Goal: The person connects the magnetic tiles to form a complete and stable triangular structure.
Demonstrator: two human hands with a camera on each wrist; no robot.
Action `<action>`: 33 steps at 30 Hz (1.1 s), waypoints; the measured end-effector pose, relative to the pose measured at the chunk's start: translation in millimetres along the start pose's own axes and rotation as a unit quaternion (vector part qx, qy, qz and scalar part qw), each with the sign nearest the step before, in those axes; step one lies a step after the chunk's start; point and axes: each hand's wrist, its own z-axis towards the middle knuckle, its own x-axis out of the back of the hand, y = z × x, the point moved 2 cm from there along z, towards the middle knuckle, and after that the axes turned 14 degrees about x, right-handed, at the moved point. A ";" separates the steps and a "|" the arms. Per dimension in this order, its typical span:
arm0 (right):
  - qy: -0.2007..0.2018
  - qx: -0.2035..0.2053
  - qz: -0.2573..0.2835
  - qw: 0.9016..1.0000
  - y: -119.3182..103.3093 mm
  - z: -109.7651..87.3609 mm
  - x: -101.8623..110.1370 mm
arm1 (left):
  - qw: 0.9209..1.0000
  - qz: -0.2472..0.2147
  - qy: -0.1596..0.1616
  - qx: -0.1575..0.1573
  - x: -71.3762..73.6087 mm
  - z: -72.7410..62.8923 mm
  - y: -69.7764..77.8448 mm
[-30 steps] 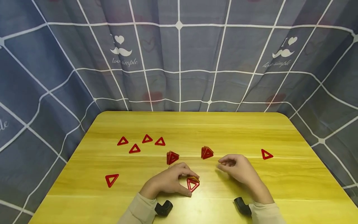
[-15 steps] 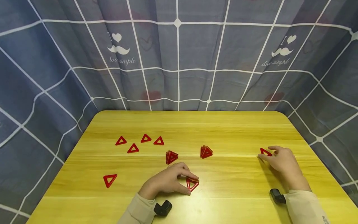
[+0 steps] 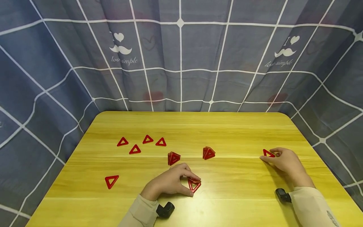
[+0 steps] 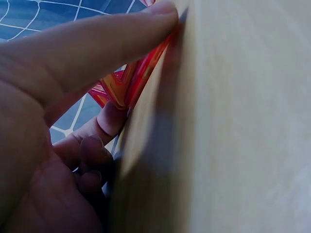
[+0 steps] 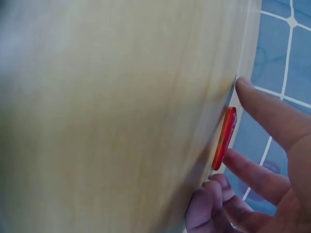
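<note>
In the head view my left hand (image 3: 171,182) pinches a small build of red triangular tiles (image 3: 190,186), which rests tilted on the table near its front. The left wrist view shows the thumb across the tiles (image 4: 142,77) and a fingertip at their lower corner. Far to the right, my right hand (image 3: 289,162) reaches around a single red triangular tile (image 3: 264,153) lying flat. From the right wrist, that tile (image 5: 224,138) sits between thumb and index finger; the thumb stands apart from it, and the index fingertip is at or close to its edge.
Two red pyramid builds (image 3: 174,158) (image 3: 209,153) stand mid-table. Several flat red triangles (image 3: 135,152) lie at the back left, another red triangle (image 3: 107,182) nearer the front left. A grey checked curtain (image 3: 195,56) hangs behind the wooden table (image 3: 227,123).
My right hand has swept right from beside the right pyramid to the lone tile, then stayed there over the last half second. The left hand keeps its hold in nearly the same spot.
</note>
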 end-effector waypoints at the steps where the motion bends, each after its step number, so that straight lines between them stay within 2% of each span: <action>1: 0.002 0.000 0.002 1.000 0.1 0.1 -0.2 | 1.000 0.001 0.000 0.000 -0.1 0.0 -0.1; 13: 0.026 0.006 0.042 0.999 -0.1 -1.3 -2.2 | 1.000 0.012 0.008 0.010 -0.6 1.2 -2.6; 25: 0.069 0.073 0.076 0.992 -16.9 -11.9 -11.1 | 1.000 0.020 0.010 0.012 0.0 0.1 -1.7; 33: 0.061 0.099 0.115 0.987 -33.8 -16.4 -20.7 | 0.999 0.027 0.013 0.010 -0.5 -0.1 -1.3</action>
